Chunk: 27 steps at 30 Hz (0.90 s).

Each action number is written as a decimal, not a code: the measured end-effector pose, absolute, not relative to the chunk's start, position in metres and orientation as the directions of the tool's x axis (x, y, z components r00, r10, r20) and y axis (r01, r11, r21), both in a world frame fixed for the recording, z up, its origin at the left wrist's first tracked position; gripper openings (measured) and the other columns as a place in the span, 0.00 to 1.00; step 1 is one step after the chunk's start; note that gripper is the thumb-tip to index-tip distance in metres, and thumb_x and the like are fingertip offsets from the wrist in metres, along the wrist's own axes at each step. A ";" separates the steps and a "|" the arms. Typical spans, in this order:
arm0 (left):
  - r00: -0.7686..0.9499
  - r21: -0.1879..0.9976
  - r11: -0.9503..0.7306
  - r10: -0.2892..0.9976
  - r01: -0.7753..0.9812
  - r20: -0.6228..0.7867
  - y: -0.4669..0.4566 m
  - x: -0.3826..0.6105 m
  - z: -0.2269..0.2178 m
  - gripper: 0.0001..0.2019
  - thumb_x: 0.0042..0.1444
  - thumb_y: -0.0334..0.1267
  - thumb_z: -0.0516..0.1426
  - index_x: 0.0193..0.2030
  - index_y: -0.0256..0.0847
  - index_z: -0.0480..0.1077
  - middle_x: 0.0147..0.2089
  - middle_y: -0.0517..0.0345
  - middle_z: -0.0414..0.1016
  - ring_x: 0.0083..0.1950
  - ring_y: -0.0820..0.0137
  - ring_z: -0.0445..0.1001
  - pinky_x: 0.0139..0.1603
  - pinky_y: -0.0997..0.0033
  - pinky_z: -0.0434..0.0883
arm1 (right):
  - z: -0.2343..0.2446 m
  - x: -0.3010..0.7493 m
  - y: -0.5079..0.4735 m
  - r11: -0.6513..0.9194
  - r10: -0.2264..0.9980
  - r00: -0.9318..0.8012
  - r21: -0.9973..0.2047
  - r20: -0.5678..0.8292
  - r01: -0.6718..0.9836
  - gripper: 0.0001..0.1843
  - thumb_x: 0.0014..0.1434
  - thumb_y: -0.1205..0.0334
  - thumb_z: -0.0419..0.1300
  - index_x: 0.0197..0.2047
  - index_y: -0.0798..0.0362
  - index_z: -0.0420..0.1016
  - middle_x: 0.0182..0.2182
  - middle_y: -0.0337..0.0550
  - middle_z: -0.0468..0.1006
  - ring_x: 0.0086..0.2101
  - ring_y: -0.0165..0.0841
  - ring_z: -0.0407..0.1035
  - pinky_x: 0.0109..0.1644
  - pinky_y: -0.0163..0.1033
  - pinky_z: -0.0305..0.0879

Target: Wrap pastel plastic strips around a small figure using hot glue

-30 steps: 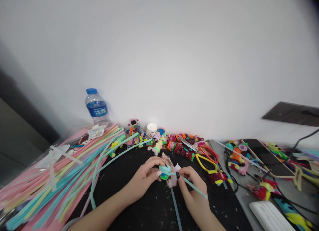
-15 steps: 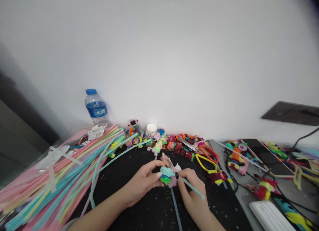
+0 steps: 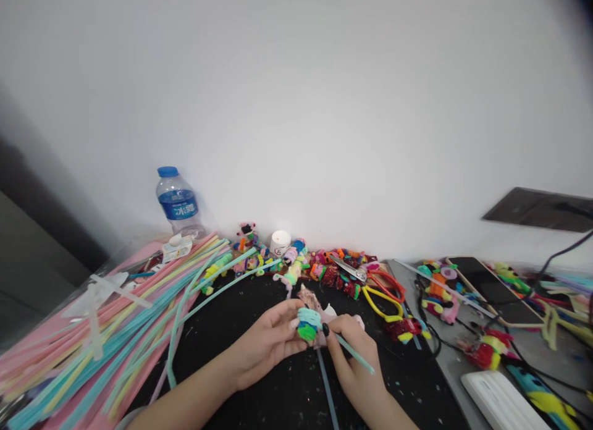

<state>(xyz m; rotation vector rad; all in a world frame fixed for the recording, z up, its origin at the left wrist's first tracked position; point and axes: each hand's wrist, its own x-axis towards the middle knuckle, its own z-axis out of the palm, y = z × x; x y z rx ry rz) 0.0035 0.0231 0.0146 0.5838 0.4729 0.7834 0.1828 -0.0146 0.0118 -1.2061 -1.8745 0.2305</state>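
Between the fingertips of my left hand (image 3: pixel 266 343) is a small pipe-cleaner figure (image 3: pixel 308 325), wound in light mint, blue and green. My right hand (image 3: pixel 354 362) pinches a mint pipe cleaner (image 3: pixel 354 353); its loose end sticks out to the lower right across the fingers. Thumb and forefinger of that hand are right beside the figure. Behind the hands lies a brownish-pink object (image 3: pixel 309 296) that I cannot make out. A pale strip (image 3: pixel 328 387) runs down the black mat from below the figure.
Bundled pastel pipe cleaners (image 3: pixel 139 319) fill the left, near a water bottle (image 3: pixel 176 198). Finished figures (image 3: pixel 296 272), a paper cup (image 3: pixel 280 242) and scissors (image 3: pixel 370 282) line the back of the black mat (image 3: pixel 222 312). To the right lie a phone (image 3: pixel 493 291), a white device (image 3: pixel 498 399) and black cables.
The figure has turned in my left fingers, now showing mint coils around its upper part and green facing me. The pipe cleaner's free end has shifted slightly left and down.
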 end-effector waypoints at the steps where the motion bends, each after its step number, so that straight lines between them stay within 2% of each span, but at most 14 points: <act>1: 0.622 0.637 0.575 0.761 -0.514 -0.185 0.023 0.004 0.014 0.10 0.54 0.28 0.58 0.44 0.40 0.71 0.42 0.55 0.73 0.40 0.72 0.73 0.44 0.70 0.68 | 0.012 0.183 -0.014 0.513 0.813 -0.155 -0.563 0.562 0.648 0.10 0.61 0.69 0.49 0.28 0.52 0.63 0.23 0.38 0.67 0.25 0.32 0.63 0.31 0.36 0.57; 11: 0.628 0.632 0.592 0.751 -0.500 -0.206 0.020 0.005 0.011 0.11 0.54 0.30 0.59 0.45 0.41 0.69 0.43 0.55 0.75 0.40 0.71 0.76 0.44 0.71 0.67 | 0.009 0.180 -0.015 0.490 0.844 -0.154 -0.620 0.515 0.613 0.11 0.62 0.69 0.48 0.29 0.52 0.65 0.24 0.39 0.68 0.26 0.32 0.64 0.31 0.35 0.59; 20: 0.638 0.663 0.602 0.732 -0.444 -0.238 0.021 0.005 0.010 0.14 0.54 0.32 0.58 0.48 0.41 0.65 0.45 0.54 0.74 0.40 0.70 0.77 0.43 0.72 0.68 | 0.005 0.178 -0.015 0.519 0.828 -0.155 -0.632 0.538 0.576 0.10 0.62 0.69 0.48 0.32 0.52 0.66 0.26 0.40 0.71 0.28 0.32 0.66 0.32 0.35 0.60; 27: 0.635 0.693 0.591 0.733 -0.414 -0.246 0.021 0.006 0.009 0.12 0.55 0.33 0.57 0.47 0.42 0.65 0.40 0.57 0.75 0.36 0.73 0.75 0.40 0.70 0.69 | 0.006 0.179 -0.015 0.509 0.826 -0.145 -0.608 0.545 0.609 0.09 0.62 0.69 0.48 0.32 0.52 0.66 0.25 0.40 0.70 0.26 0.31 0.65 0.31 0.33 0.60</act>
